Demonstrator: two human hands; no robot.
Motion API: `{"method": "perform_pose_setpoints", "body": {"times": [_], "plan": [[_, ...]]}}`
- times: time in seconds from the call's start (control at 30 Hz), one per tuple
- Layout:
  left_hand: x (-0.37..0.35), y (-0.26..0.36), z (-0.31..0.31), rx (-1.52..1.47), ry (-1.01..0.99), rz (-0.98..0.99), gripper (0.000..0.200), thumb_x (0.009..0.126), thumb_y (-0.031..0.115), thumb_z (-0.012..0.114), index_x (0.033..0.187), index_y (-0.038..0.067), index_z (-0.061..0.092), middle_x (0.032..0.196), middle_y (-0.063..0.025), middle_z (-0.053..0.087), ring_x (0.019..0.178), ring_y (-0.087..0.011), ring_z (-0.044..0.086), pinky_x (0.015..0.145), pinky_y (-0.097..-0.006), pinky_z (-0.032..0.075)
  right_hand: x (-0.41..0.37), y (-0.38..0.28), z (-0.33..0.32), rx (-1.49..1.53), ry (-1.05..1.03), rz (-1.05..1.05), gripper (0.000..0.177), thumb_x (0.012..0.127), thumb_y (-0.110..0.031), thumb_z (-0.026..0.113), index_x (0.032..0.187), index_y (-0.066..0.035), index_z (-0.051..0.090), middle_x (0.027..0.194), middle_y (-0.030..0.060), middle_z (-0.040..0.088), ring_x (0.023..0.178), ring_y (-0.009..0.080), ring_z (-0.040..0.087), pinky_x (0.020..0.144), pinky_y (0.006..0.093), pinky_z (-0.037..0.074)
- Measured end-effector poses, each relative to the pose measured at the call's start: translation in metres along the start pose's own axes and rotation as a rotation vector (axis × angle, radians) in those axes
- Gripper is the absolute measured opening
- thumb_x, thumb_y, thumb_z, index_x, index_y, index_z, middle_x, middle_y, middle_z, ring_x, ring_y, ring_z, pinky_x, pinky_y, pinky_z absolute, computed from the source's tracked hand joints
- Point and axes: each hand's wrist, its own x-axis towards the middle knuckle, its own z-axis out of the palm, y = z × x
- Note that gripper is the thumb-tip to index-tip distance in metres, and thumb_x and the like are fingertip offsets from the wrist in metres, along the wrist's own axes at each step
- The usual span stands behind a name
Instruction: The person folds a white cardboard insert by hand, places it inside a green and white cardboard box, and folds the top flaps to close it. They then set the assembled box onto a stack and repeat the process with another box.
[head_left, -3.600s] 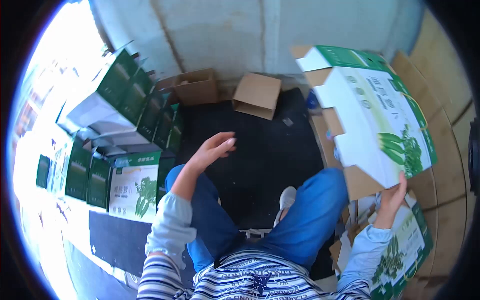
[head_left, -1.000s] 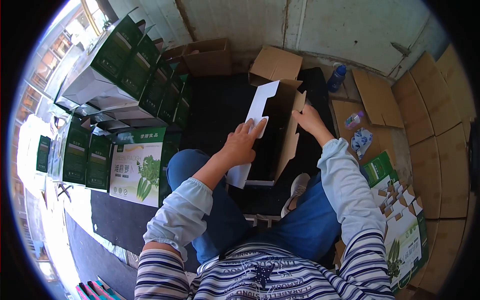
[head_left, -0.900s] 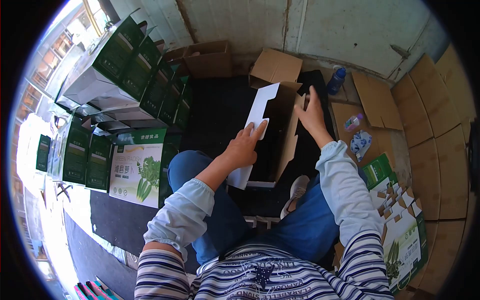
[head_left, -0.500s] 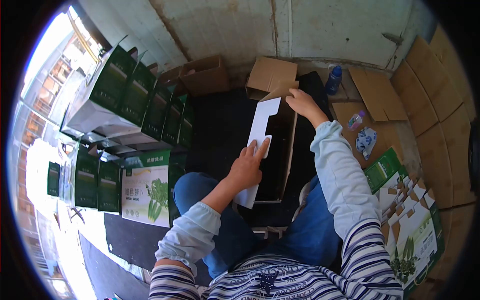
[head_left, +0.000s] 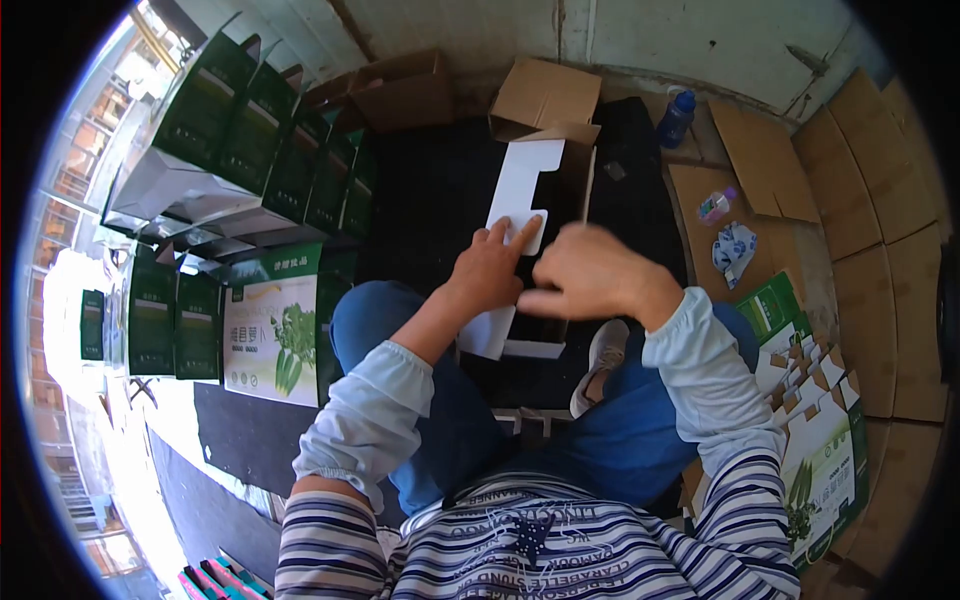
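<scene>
A long open carton (head_left: 586,190) lies between my knees with its dark inside facing up. Along its left side a white flap (head_left: 524,175) with a notched edge is folded outward. My left hand (head_left: 490,268) rests on that flap, fingers spread and pressing on its surface. Over the carton's near right part hovers my right hand (head_left: 605,275), a little blurred, thumb apart from the curled fingers and nothing visible in it. A brown flap (head_left: 570,132) stands at the far end, and a short white flap (head_left: 533,348) shows at the near end.
Green printed boxes (head_left: 270,310) are stacked at left. Brown cartons (head_left: 545,95) stand along the back wall. To the right are a blue bottle (head_left: 676,120), a small clear bottle (head_left: 716,205), a crumpled blue-white packet (head_left: 735,250) and a pile of flattened printed boxes (head_left: 825,450).
My right hand has left the far brown flap and come back toward me over the carton's near part. My left hand stays on the white flap. The camera view has tilted slightly.
</scene>
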Motion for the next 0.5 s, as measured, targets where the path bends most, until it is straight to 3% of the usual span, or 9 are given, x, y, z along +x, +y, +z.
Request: {"method": "perform_pose_setpoints", "body": {"times": [0.07,0.17,0.27,0.37,0.5], "plan": [[0.000,-0.001,0.001,0.010,0.010,-0.004,0.090,0.067,0.010,0.063,0.145,0.022,0.021,0.136,-0.0236,0.037,0.115,-0.0443,0.045,0.093,-0.0457,0.045,-0.012,-0.012,0.022,0.247,-0.122,-0.144,0.042,0.082,-0.045,0.054,0.077,-0.006,0.069,0.073,0.0128,0.065,0.076,0.0312,0.063,0.078,0.0420,0.046],[-0.001,0.001,-0.003,0.024,0.018,-0.012,0.088,0.068,0.012,0.062,0.145,0.023,0.021,0.136,-0.0238,0.037,0.115,-0.0443,0.045,0.094,-0.0457,0.045,-0.020,-0.015,0.052,-0.055,-0.085,-0.208,0.039,0.082,-0.045,0.055,0.081,-0.009,0.070,0.075,0.0113,0.066,0.078,0.0302,0.064,0.074,0.0416,0.047],[-0.002,0.005,-0.004,0.030,0.046,0.000,0.086,0.069,0.014,0.061,0.145,0.023,0.022,0.135,-0.0237,0.038,0.114,-0.0440,0.045,0.093,-0.0456,0.045,-0.029,-0.012,0.046,-0.037,-0.206,-0.180,0.034,0.081,-0.041,0.057,0.083,-0.011,0.072,0.076,0.0100,0.067,0.080,0.0287,0.064,0.077,0.0429,0.046],[-0.001,0.008,0.002,0.108,0.078,0.018,0.082,0.069,0.018,0.062,0.143,0.022,0.027,0.134,-0.0232,0.039,0.111,-0.0417,0.047,0.088,-0.0445,0.046,-0.034,-0.019,0.039,0.069,-0.365,-0.165,0.034,0.082,-0.040,0.059,0.094,-0.011,0.071,0.084,0.0091,0.066,0.088,0.0278,0.062,0.084,0.0386,0.044],[0.002,0.005,0.018,0.287,0.085,0.017,0.076,0.072,0.027,0.065,0.141,0.022,0.033,0.132,-0.0233,0.040,0.109,-0.0393,0.047,0.082,-0.0420,0.047,-0.035,-0.018,0.052,0.090,-0.302,-0.265,0.036,0.082,-0.038,0.058,0.103,-0.010,0.068,0.090,0.0112,0.065,0.093,0.0306,0.060,0.086,0.0428,0.043]]}}
